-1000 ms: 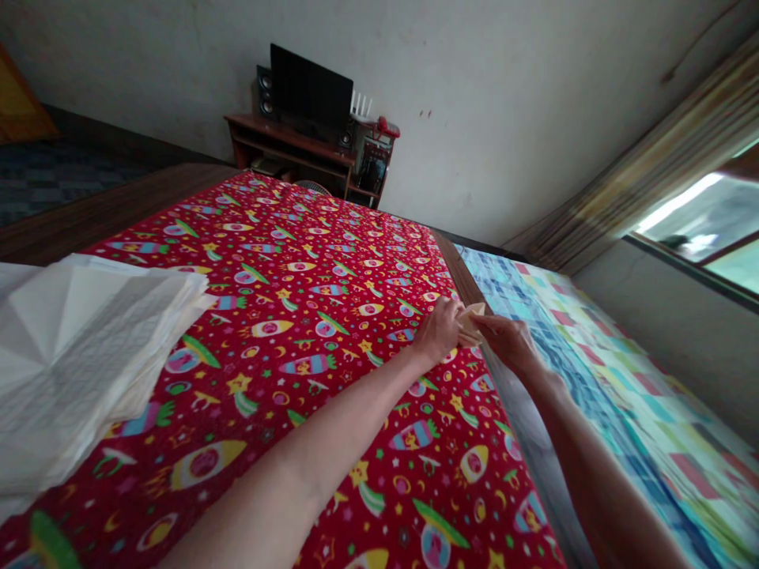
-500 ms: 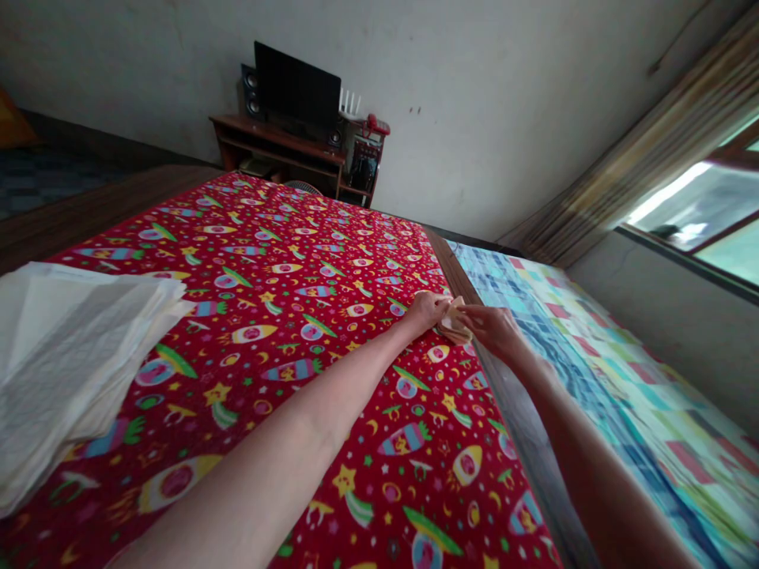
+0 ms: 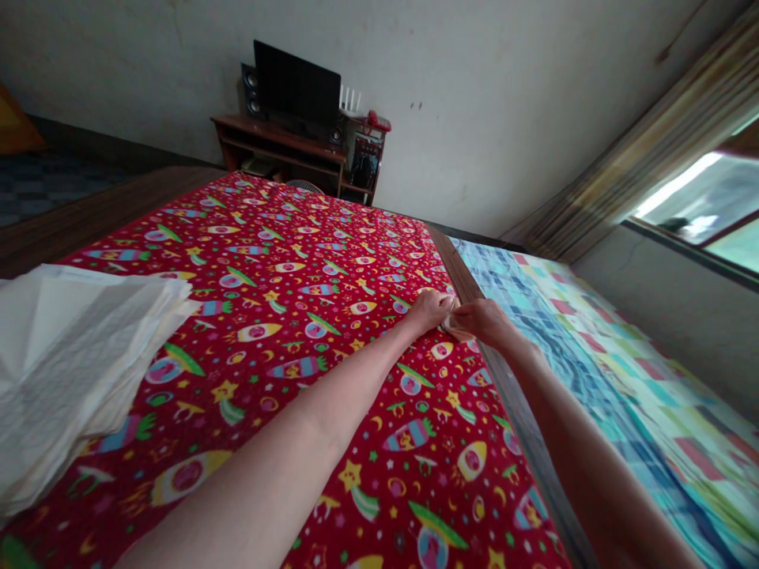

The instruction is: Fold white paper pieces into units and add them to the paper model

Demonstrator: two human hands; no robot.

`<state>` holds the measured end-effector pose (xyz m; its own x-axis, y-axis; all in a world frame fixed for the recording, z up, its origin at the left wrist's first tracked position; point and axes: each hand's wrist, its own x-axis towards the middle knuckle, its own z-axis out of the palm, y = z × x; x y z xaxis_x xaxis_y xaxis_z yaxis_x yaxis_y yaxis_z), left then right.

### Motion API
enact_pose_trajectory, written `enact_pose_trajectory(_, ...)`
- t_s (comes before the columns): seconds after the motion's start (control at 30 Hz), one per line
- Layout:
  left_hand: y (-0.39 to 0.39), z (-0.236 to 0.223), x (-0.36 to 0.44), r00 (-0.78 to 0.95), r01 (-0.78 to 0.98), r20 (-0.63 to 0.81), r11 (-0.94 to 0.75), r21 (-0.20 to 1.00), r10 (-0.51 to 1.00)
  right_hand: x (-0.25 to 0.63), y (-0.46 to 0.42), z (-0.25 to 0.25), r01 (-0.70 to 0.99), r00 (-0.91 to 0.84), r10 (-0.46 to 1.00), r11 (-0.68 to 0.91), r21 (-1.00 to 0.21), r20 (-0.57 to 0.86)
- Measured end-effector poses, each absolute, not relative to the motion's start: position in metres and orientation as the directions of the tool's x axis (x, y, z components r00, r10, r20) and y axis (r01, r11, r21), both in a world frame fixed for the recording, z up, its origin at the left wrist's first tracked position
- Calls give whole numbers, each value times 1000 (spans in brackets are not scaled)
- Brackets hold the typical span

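Both my hands meet at a small beige, soft-looking folded piece [image 3: 460,333] near the right edge of the red patterned bedspread [image 3: 332,316]. My left hand [image 3: 432,310] is closed on its left side, with the fingers curled. From the right, my right hand [image 3: 483,319] pinches the upper part of the piece. The fingers cover much of it, so I cannot tell whether it is paper or cloth. A stack of thin white and cream sheets [image 3: 88,348] lies on the bedspread at the left, away from both hands.
A wooden strip [image 3: 504,379] separates the bedspread from a blue checked cover [image 3: 569,332] at the right. Beyond the far edge stands a brown desk [image 3: 285,136] with a monitor [image 3: 296,88] and speakers. A curtain [image 3: 628,150] hangs by the window.
My right hand has moved slightly left and lower over the beige piece, covering more of it. My left hand stays nearly in place. The view has shifted slightly.
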<state>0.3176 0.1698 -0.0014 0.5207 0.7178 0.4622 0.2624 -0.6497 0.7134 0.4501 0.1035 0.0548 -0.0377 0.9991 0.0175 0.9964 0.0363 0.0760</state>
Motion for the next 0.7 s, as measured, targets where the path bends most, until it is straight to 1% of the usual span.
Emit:
enact_pose_trajectory(0.1,168,-1,319,500,260,475,-648,716,724,451,104,56,997,-45,999,46,68,-14)
enact_pose_trajectory(0.17,164,0,317,453,266,483,-630,730,750,451,103,57,997,-44,999,46,58,-24)
enact_pose_trajectory(0.27,155,-2,305,376,269,492,-601,753,785,449,101,58,998,-38,999,39,39,-16)
enact_pose_trajectory(0.33,145,-4,289,358,262,502,-601,755,787,447,100,59,999,-35,999,35,23,-3)
enact_pose_trajectory(0.47,124,3,239,414,236,527,-646,726,742,444,98,63,999,-35,999,35,-15,25)
enact_pose_trajectory(0.63,104,32,162,505,208,551,-713,670,665,445,89,68,998,-22,994,28,-47,109)
enact_pose_trajectory(0.7,96,44,130,536,231,553,-741,630,637,447,83,70,998,-4,988,12,-56,152)
